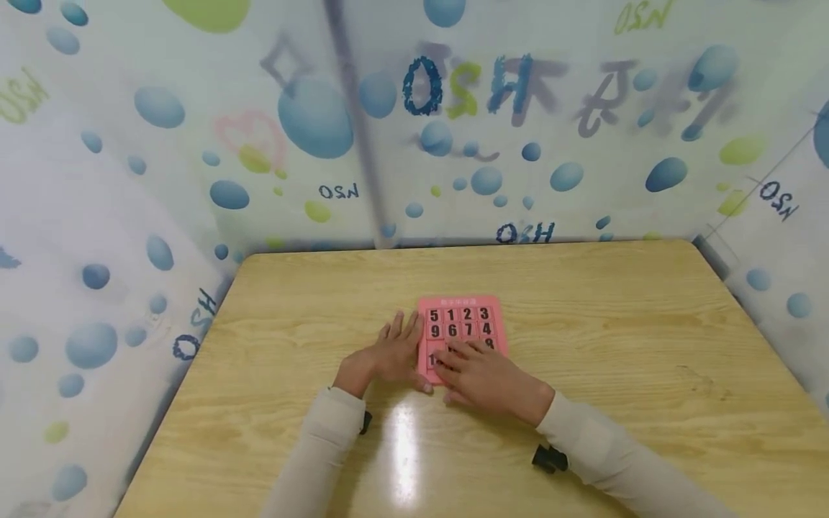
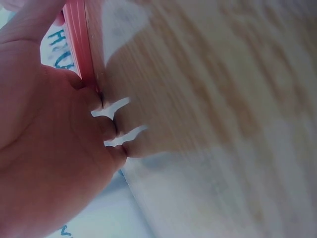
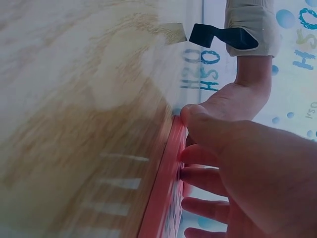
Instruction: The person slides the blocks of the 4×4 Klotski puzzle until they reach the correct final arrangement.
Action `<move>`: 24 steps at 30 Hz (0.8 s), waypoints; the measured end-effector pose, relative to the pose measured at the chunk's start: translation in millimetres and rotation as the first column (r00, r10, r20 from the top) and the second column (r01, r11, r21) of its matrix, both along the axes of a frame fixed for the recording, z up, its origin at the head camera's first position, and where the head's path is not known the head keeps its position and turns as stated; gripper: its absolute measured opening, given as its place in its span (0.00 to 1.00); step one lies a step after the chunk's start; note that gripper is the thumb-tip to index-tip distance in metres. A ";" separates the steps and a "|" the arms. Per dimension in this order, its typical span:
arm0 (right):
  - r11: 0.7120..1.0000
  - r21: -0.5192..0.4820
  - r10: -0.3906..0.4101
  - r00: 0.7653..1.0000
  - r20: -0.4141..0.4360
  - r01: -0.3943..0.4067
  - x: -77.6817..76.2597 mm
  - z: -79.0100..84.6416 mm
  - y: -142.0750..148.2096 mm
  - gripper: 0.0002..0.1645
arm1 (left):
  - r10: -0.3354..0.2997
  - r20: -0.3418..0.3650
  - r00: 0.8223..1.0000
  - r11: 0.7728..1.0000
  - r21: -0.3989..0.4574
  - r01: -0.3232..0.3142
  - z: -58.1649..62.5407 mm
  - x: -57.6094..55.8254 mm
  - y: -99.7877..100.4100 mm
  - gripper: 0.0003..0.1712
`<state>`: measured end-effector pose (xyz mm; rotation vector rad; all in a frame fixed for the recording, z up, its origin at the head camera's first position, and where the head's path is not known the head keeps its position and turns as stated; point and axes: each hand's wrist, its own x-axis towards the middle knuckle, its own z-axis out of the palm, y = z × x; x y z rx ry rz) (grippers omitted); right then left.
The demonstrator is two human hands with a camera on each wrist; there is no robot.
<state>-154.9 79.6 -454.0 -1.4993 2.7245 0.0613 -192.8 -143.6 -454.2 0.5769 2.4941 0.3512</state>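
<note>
A pink number sliding puzzle (image 1: pixel 460 303) lies flat on the wooden table. Its tiles carry black digits; 5, 1, 2, 3 and 9, 6, 7, 4 show in the two upper rows. Along its left edge rests my left hand (image 1: pixel 393 355), fingers extended, the thumb by the lower left corner. In the left wrist view those fingers touch the table beside the pink frame (image 2: pixel 79 44). My right hand (image 1: pixel 488 378) lies over the lower rows with extended fingers on the tiles, hiding several. The right wrist view shows its fingertips (image 3: pixel 190 174) against the board's face.
The light wooden table (image 1: pixel 615 324) reaches around the puzzle to its far edge. White walls (image 1: pixel 570 201) with blue and green drops stand behind and at both sides. A dark wrist-worn device (image 1: pixel 550 458) sits under the right sleeve.
</note>
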 end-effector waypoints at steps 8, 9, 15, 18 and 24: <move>1.000 -0.015 0.021 0.999 0.024 -0.020 -5.9 8.1 0.7 0.29 | 0.005 -0.008 1.000 1.000 -0.008 -0.005 -0.2 1.0 1.0 0.76; 1.000 -0.021 0.013 1.000 0.025 -0.012 -8.3 9.4 0.8 0.29 | 0.002 -0.009 1.000 1.000 -0.006 -0.003 0.1 0.6 1.2 0.76; 0.998 -0.008 -0.068 0.994 0.083 0.069 -22.4 11.6 -2.6 0.36 | -0.009 -0.019 1.000 1.000 0.004 0.009 0.6 -0.3 0.7 0.76; 0.995 0.005 -0.098 0.990 0.099 0.098 -27.3 10.6 -5.3 0.36 | -0.012 -0.014 1.000 1.000 -0.003 0.012 0.2 -0.5 -0.1 0.76; 0.994 0.033 -0.105 0.992 0.069 0.103 -31.7 8.5 -7.8 0.34 | 0.000 -0.005 1.000 1.000 0.004 0.000 -1.4 0.7 -0.9 0.76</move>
